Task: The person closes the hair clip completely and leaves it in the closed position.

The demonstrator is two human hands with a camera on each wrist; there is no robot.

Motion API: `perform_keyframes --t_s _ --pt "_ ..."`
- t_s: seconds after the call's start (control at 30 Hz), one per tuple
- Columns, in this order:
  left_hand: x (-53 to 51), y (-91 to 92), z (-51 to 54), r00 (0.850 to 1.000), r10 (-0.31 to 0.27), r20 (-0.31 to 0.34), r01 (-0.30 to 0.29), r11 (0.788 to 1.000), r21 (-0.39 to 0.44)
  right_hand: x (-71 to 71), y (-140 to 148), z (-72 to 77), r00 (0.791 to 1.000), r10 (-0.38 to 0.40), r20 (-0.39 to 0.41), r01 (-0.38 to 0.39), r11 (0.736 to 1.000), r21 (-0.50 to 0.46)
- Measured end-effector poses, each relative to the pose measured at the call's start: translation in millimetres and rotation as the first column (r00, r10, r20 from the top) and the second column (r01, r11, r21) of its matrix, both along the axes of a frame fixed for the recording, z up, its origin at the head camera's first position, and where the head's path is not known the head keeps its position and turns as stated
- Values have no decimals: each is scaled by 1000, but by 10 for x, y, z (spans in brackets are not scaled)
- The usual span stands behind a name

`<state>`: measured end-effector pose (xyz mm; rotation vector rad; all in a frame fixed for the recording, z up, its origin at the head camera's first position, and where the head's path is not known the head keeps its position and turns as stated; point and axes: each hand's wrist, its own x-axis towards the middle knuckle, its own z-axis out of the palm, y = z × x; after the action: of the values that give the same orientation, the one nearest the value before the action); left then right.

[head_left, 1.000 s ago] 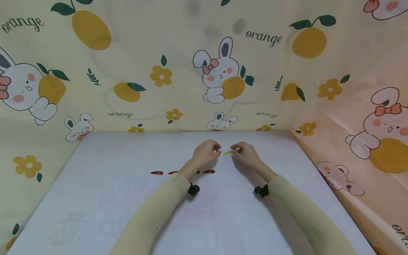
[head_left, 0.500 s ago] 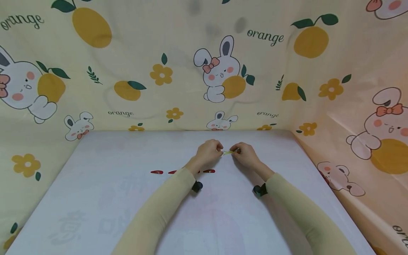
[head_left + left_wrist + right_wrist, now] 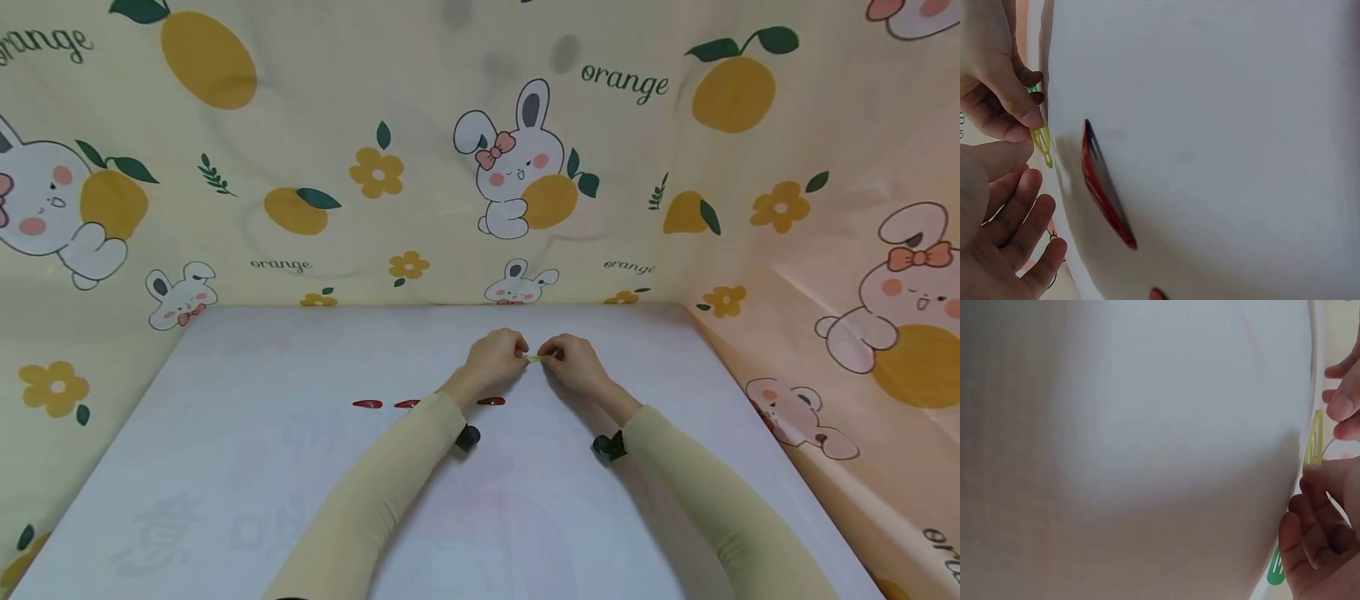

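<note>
My right hand pinches a yellow snap hair clip between thumb and finger, above the white table. A green hair clip shows below the curled fingers of that same hand. My left hand is at the free tip of the yellow clip, thumb and forefinger close together; whether they pinch it is unclear. Its other fingers are spread apart. Red hair clips lie in a row on the table: one at the left, another beside it, another near the left wrist. The left forearm hides part of the row.
The white table has faint marks at its front left. A cream sheet printed with rabbits and oranges stands behind it and along both sides. Each wrist carries a small black camera.
The left hand has moved right and up to the yellow clip's tip. The clip's two spread prongs now look closer together. The right hand has barely moved.
</note>
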<state>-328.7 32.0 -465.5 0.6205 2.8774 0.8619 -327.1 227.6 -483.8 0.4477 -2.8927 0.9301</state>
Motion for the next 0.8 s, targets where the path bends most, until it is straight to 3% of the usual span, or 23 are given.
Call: perform_keyframes --t_s 0.33,0.8 --pt "-29 30 -28 1000 11 -1 -11 1000 8 10 -26 15 1000 8 -23 -8 1000 -24" --pt "20 -17 -21 998 55 -16 -54 996 68 112 -81 110 999 -10 -42 7 997 -72"
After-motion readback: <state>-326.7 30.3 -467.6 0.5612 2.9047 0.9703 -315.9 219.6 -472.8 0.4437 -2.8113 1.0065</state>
